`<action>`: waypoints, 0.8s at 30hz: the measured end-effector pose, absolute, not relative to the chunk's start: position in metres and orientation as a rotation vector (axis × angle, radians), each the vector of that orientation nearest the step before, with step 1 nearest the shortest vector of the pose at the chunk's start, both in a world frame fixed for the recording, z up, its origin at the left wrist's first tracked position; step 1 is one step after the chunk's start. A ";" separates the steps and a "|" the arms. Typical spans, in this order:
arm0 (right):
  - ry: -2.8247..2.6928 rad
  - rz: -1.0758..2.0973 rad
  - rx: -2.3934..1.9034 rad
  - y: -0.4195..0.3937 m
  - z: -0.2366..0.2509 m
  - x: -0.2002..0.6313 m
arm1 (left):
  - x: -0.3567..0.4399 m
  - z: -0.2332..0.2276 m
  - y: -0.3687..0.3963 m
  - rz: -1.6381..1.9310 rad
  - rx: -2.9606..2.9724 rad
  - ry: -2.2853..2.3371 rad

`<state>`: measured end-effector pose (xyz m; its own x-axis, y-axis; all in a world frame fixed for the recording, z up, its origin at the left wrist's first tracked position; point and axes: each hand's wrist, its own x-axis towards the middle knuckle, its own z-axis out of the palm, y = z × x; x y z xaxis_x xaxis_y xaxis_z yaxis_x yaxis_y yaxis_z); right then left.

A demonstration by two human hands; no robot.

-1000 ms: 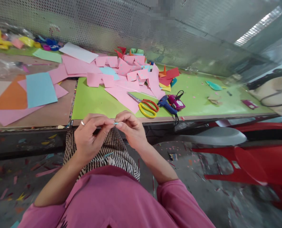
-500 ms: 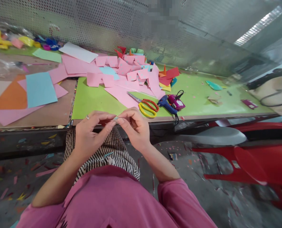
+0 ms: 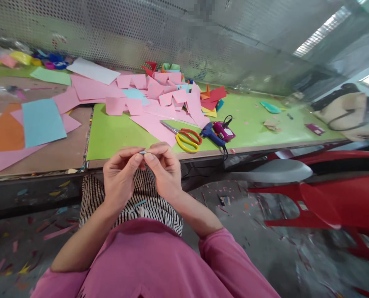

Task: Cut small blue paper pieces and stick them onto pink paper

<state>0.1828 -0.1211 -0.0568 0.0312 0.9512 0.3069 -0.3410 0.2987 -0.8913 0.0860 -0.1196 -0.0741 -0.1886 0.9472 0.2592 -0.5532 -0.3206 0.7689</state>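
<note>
Between my fingertips, just off the table's front edge, is a tiny light-blue piece of paper; its exact shape is too small to tell. My left hand pinches one end with thumb and forefinger. From the other side my right hand pinches it too, so the fingertips almost meet. A blue strip lies on the striped cloth over my lap. Scissors with one red and one yellow handle rest beyond my right hand, beside a blue glue gun.
Pink paper pieces, some dotted blue, pile up on the green table cover. Blue paper and orange paper lie left. A purple box touches the glue gun. Red chairs stand right; scraps litter the floor.
My view has shifted slightly, so the table's things appear further left. My hands have drawn closer together, and the blue paper piece now shows more clearly between the thumbs.
</note>
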 end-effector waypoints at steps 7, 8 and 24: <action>-1.132 1.094 -0.704 -0.124 -0.060 0.181 | 0.091 -0.075 -0.120 1.805 0.948 0.650; -1.186 1.071 -0.726 -0.124 -0.059 0.185 | 0.090 -0.074 -0.119 1.802 0.945 0.666; -2.438 0.100 -2.120 -0.031 -0.034 0.347 | 0.073 -0.059 -0.103 1.163 0.392 0.577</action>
<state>0.3472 -0.0307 -0.0344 -0.1375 0.9845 -0.1090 0.9901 0.1397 0.0129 0.0731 -0.1030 -0.0586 0.2785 0.9348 -0.2204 -0.7414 0.3551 0.5694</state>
